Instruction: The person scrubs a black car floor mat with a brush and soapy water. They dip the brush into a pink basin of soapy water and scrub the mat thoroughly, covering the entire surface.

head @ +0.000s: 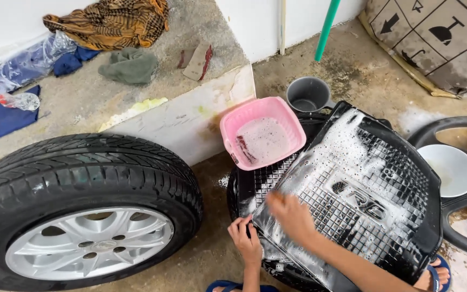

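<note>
A brown cardboard box (439, 38) with black arrow and handling symbols leans at the upper right, against the wall; the black rubber car mat (363, 189), covered in suds, lies tilted on the wet concrete floor, its long axis running from the person's knees up toward a pink basin (262, 132) of soapy water; the left hand (246, 240) curls around the mat's lower left edge; the right hand (293, 216) presses flat on the foamy surface, fingers blurred; a tyre (77, 211) stands at left.
</note>
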